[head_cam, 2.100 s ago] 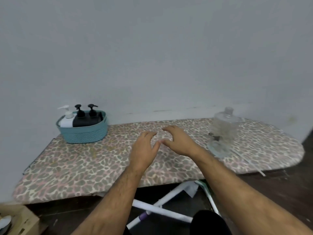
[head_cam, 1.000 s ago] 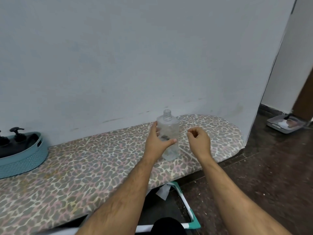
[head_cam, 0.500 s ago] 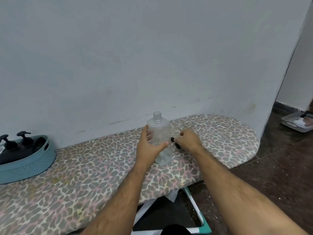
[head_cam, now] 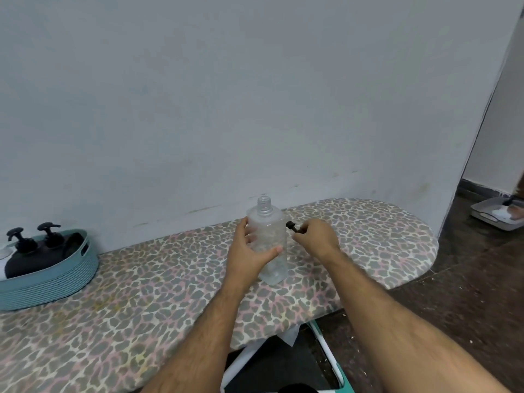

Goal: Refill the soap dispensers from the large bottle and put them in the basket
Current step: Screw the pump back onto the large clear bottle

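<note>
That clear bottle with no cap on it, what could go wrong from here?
1. The clear bottle stands open-necked on a padded ironing board; only the left hand steadies it, so it may tip and spill.
2. The right hand pinches a small black pump piece beside it; a bump or drop seems possible.
</note>
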A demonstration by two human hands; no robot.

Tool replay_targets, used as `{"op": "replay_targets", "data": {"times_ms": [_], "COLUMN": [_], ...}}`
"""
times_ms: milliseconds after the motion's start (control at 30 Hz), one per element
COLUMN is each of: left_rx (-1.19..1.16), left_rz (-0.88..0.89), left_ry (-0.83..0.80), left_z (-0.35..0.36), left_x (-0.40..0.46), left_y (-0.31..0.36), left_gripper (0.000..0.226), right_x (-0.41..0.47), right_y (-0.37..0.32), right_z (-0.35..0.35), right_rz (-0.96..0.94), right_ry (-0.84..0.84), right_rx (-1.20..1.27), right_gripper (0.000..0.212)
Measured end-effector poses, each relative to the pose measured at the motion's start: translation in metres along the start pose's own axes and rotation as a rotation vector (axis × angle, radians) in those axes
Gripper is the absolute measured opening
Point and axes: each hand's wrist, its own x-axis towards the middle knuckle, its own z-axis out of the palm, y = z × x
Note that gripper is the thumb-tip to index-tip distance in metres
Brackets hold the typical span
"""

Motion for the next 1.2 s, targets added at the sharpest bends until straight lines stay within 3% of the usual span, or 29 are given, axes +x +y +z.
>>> {"op": "replay_targets", "data": {"times_ms": [167, 367, 533, 900, 1200], "left_rx": [0.012, 0.009, 0.029, 0.076, 0.047], "left_rz": [-0.017, -0.021, -0.024, -0.047, -0.057], "left_ry": [0.025, 0.061, 0.051, 0.028, 0.026], "left_z": [-0.011, -0.027, -0.028, -0.028, -0.028], "left_x": [-0.006, -0.017, -0.021, -0.022, -0.021], "left_y": [0.000, 0.000, 0.001, 0.004, 0.002], "left_gripper": [0.107, 0.106, 0.109, 0.112, 0.108], "right_x": [-0.007, -0.031, -0.052, -0.068, -0.060], "right_y": [-0.036, -0.095, -0.136, -0.189, -0.175], "right_z": [-0.039, -0.100, -0.131, -0.150, -0.106], "right_rz": [-0.129, -0.342, -0.503, -0.662, -0.598], "right_ry": [0.117, 0.301, 0.376, 0.508, 0.419], "right_rx": [0.289, 0.660, 0.943, 1.084, 0.987], "right_gripper": [0.032, 0.006, 0.006, 0.016, 0.018]}}
